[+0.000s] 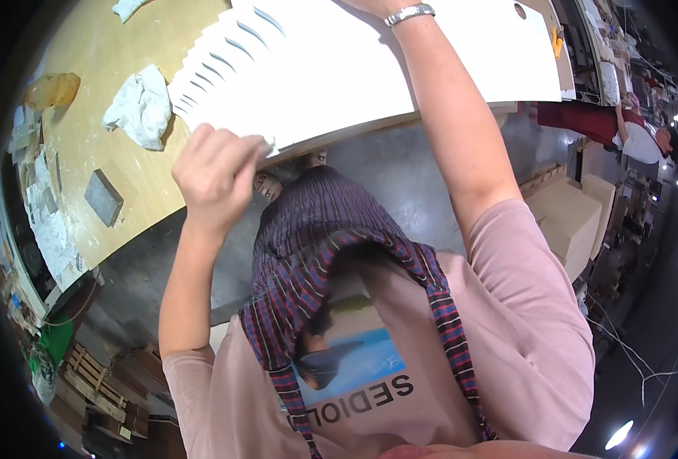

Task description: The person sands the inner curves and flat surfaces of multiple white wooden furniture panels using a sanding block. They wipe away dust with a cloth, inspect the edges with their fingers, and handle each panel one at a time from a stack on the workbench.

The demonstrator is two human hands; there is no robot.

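White sheets [331, 84] lie on the table in front of me, overexposed to plain white. Their left edges are fanned in steps, with dark curved gaps between them. My left hand [215, 172] is closed in a pinch above the near left edge of the sheets. A small pale, greyish bit shows at its fingertips, too blurred to name. My right hand [379, 6] reaches far over the sheets at the top edge of the view, a metal bracelet [410, 14] on its wrist. Its fingers are cut off by the frame.
On the wooden table [136, 222] lie a crumpled white cloth [141, 105], a grey block [104, 197] and an amber lump [53, 90]. A yellow tool [557, 43] sits at far right. Another person [622, 130] stands off right, near large pale boxes [568, 214].
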